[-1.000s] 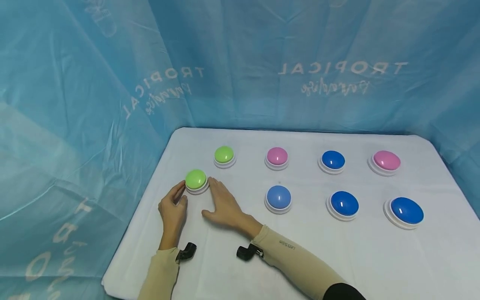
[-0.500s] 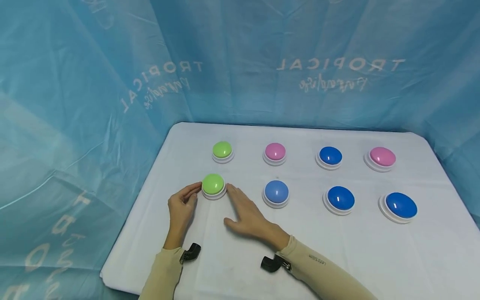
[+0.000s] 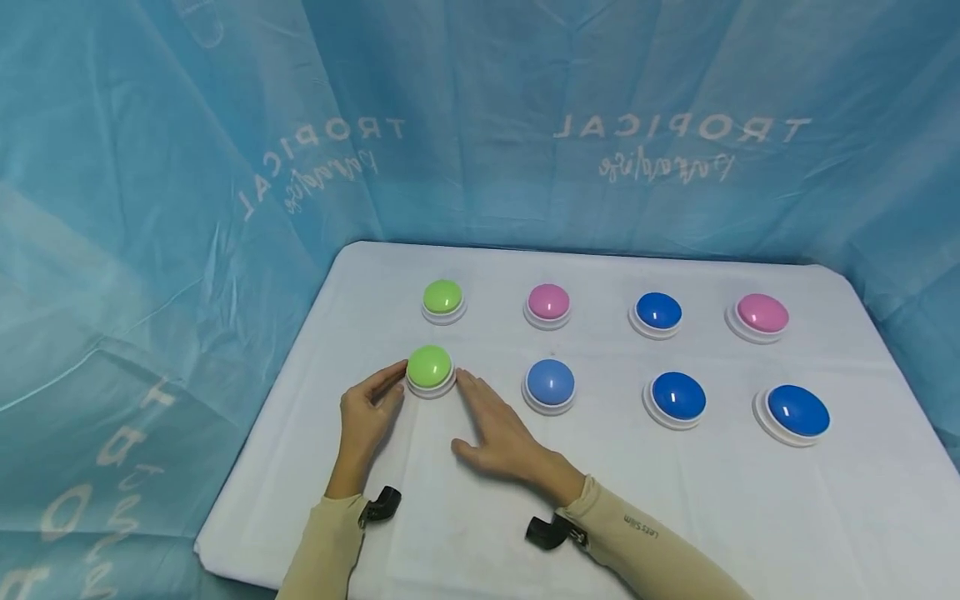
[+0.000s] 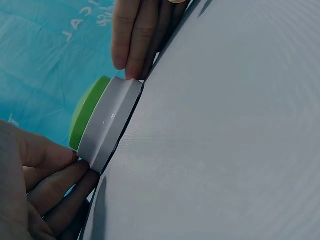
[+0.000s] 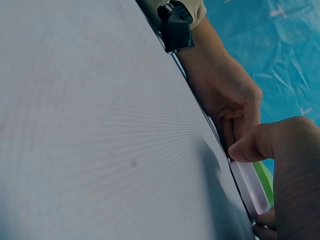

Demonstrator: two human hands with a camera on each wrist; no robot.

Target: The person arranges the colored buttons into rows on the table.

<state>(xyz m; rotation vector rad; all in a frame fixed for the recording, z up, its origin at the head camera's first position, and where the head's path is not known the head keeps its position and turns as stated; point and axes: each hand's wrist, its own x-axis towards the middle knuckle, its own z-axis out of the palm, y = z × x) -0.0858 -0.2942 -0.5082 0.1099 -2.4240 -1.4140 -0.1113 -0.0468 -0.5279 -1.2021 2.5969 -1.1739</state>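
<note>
A green dome push button (image 3: 430,368) on a white round base stands at the left front of the button group. My left hand (image 3: 367,421) touches its left side with slightly bent fingertips. On the other side, the fingers of my right hand (image 3: 501,432) lie extended, their tips at the base's right edge. The left wrist view shows the same green button (image 4: 107,120) seen edge-on, flat on the white surface, with fingertips at both ends of its base. In the right wrist view the button (image 5: 252,187) is partly covered by my right hand (image 5: 295,170).
Behind stand another green button (image 3: 442,300), a pink one (image 3: 548,303), a blue one (image 3: 658,312) and a second pink one (image 3: 762,315). Right of my hands are a light blue button (image 3: 551,385) and two dark blue ones. A blue curtain (image 3: 480,125) borders the white table (image 3: 637,525).
The front green button has slid right along the table between both hands, mostly in the first half second. It is now almost still. The head view has shifted slightly.
</note>
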